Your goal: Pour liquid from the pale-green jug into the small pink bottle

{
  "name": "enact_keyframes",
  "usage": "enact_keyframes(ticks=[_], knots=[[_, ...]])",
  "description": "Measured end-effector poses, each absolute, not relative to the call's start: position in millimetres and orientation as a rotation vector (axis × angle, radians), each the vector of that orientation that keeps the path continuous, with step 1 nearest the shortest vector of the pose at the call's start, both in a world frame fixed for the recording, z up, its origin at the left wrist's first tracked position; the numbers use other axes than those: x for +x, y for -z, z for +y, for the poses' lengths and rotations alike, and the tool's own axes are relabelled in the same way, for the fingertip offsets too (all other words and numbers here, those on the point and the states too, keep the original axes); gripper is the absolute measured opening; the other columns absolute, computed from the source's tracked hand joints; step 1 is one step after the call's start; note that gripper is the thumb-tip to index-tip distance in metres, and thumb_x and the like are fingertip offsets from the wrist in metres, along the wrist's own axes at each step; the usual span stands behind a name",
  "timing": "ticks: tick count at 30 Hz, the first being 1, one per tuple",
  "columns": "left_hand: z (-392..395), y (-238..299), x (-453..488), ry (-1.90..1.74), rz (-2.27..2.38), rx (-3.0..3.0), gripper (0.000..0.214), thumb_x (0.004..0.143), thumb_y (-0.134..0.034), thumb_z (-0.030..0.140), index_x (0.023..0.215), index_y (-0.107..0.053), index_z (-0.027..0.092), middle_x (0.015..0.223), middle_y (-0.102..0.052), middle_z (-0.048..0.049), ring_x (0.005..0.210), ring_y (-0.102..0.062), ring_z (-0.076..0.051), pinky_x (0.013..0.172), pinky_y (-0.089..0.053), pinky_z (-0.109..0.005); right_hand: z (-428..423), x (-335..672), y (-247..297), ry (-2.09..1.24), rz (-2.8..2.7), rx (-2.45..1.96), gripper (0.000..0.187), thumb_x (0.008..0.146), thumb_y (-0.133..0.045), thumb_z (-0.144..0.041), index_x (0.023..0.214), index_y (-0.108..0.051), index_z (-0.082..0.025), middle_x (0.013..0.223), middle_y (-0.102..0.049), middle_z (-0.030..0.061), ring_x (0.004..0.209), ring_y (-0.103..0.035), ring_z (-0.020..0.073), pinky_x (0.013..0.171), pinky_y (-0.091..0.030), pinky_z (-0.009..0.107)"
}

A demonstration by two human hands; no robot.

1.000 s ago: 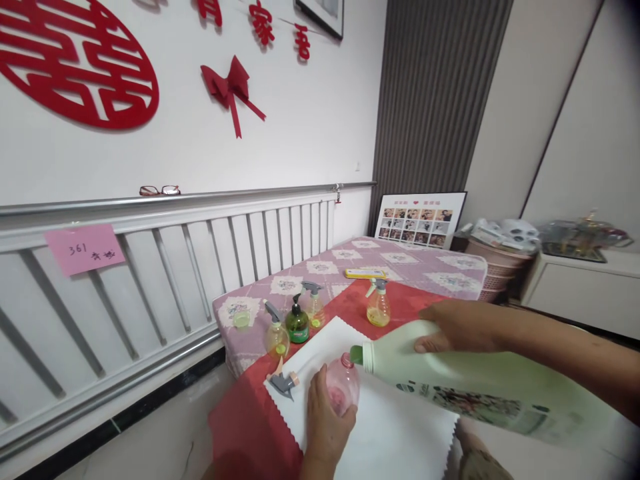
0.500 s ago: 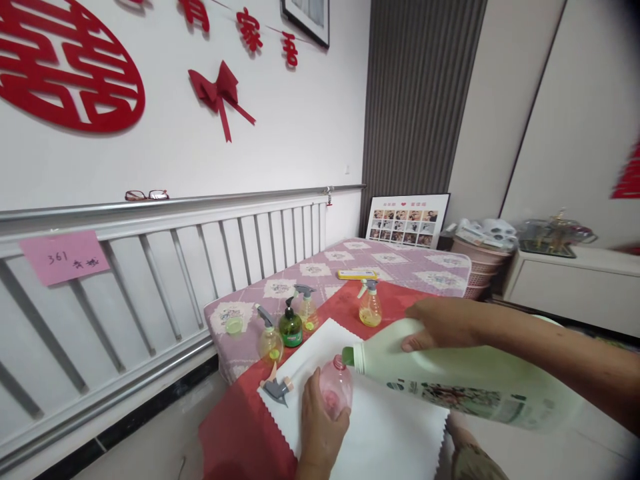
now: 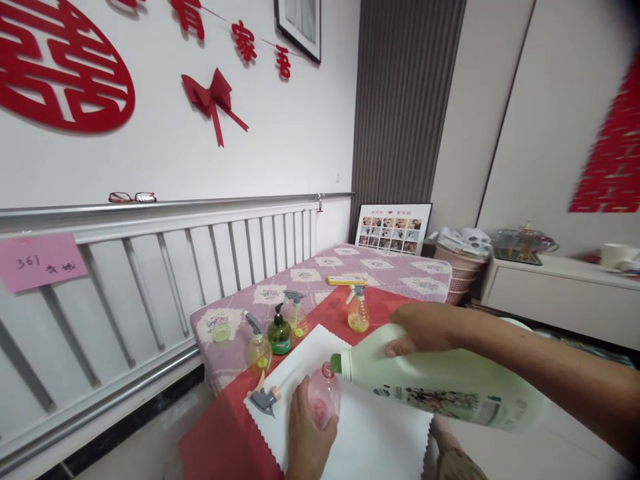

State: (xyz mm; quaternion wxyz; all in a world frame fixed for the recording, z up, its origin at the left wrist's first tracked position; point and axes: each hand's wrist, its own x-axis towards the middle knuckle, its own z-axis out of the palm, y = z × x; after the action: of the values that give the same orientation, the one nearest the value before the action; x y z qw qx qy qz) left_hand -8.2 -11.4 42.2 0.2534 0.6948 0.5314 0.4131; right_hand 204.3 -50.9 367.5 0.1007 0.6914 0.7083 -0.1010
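Note:
My left hand (image 3: 309, 430) is wrapped round a clear pink spray bottle body (image 3: 324, 398) with no head on it, held upright over a white scallop-edged sheet (image 3: 373, 437). In my right hand (image 3: 417, 325) is the handle of a large pale green jug (image 3: 450, 380), tipped on its side. The jug's green spout (image 3: 337, 363) meets the mouth of the pink bottle; whether liquid is flowing I cannot tell. A grey and peach spray head (image 3: 264, 399) lies on the sheet's left edge.
Spray bottles (image 3: 259, 352) and a green pump bottle (image 3: 279, 333) stand left of the sheet; another spray bottle (image 3: 358, 313) with yellow liquid stands behind it. A yellow-edged box (image 3: 346, 280) lies farther back. A white radiator (image 3: 200, 260) runs along the left side.
The view has turned slightly right, so everything sits further left. Both hands keep their hold, and the jug's spout stays at the bottle's mouth.

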Motion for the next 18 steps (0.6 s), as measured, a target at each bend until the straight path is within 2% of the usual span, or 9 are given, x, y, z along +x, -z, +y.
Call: enact_keyframes(ticks=[18], knots=[[-8.3, -25.8, -5.9, -1.191, 1.453, 1.928, 0.074, 0.071, -0.058, 0.026, 0.140, -0.034, 0.014, 0.142, -0.052, -0.0185, 0.134, -0.047, -0.030, 0.114, -0.039, -0.045, -56.0, 193.9, -375.5, 0.260, 2.062, 2.009, 0.065, 0.073, -0.060, -0.064, 0.111, -0.069, -0.012, 0.111, -0.071, 0.0207, 0.096, -0.066, 0.0402, 0.077, -0.048, 0.046]])
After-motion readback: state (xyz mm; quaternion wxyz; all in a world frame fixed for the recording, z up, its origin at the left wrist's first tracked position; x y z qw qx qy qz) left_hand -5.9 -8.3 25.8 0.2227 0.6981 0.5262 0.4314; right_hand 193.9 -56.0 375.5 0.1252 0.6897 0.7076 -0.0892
